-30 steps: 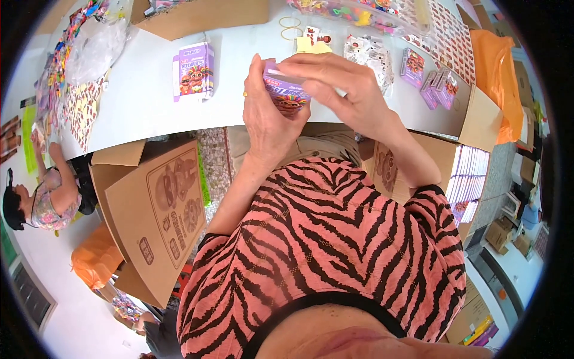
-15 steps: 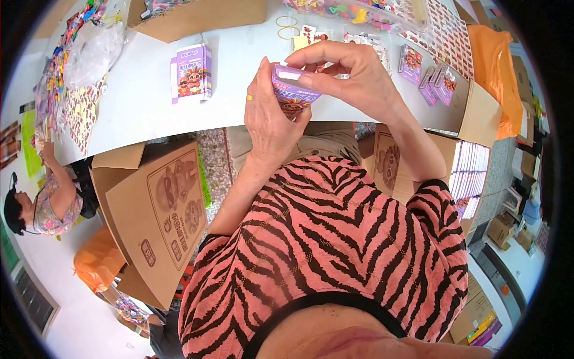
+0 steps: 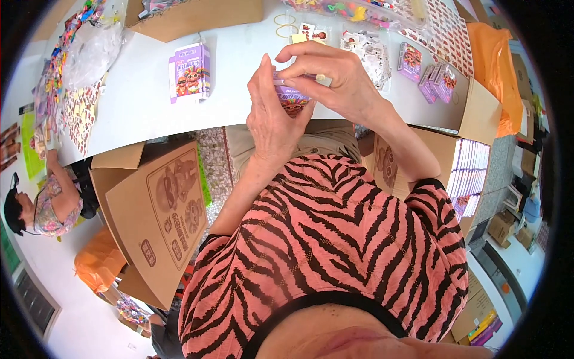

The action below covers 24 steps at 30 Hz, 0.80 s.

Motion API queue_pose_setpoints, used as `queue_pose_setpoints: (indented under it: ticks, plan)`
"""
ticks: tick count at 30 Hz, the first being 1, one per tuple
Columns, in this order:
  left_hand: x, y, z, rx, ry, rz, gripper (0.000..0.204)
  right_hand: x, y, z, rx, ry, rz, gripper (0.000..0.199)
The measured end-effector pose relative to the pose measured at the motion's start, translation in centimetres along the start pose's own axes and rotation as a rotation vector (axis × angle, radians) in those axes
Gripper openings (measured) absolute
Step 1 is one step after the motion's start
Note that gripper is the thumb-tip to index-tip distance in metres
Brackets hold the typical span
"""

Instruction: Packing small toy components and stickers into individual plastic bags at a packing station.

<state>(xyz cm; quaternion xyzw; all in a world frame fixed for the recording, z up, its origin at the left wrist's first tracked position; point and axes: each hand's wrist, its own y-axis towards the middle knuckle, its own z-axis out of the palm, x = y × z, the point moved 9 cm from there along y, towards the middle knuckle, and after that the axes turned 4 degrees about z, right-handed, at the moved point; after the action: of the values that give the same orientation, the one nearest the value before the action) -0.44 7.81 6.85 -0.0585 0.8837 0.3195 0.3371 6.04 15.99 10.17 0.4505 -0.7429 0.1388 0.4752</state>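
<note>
My left hand [image 3: 270,116] is wrapped round a small purple carton [image 3: 293,100] with a cartoon figure on its front, held upright above the table's near edge. At the carton's top, my right hand [image 3: 335,78] has its thumb and bent fingers on the top flap; the fingers partly hide it. A second purple carton [image 3: 190,73], with flaps sticking out, lies on the table to the left. Three smaller purple boxes stand at the right, one of them apart [image 3: 410,61] and two side by side [image 3: 437,82].
The white table [image 3: 143,90] also bears sticker sheets [image 3: 439,27], clear bags of printed pieces [image 3: 365,57] and a long bag of colourful toys [image 3: 359,12]. Brown cartons flank me, one at the left [image 3: 161,215] and one packed with boxes [image 3: 469,173]. Another person [image 3: 57,203] sits far left.
My right hand has shifted slightly left over the carton's top. The white opening seen there earlier is now covered by the flap and fingers.
</note>
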Motion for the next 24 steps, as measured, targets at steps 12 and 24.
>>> queue_pose_setpoints:
  ticks: [12, 24]
  plan:
    - [2.3, -0.5, 0.5, 0.04, -0.024, -0.25, 0.082, -2.5, -2.8, 1.2, -0.06, 0.123, 0.119, 0.042]
    - [1.5, -0.8, 0.6, 0.078, 0.06, -0.168, 0.088, -3.7, -2.8, 0.0, 0.009, 0.144, 0.215, 0.022]
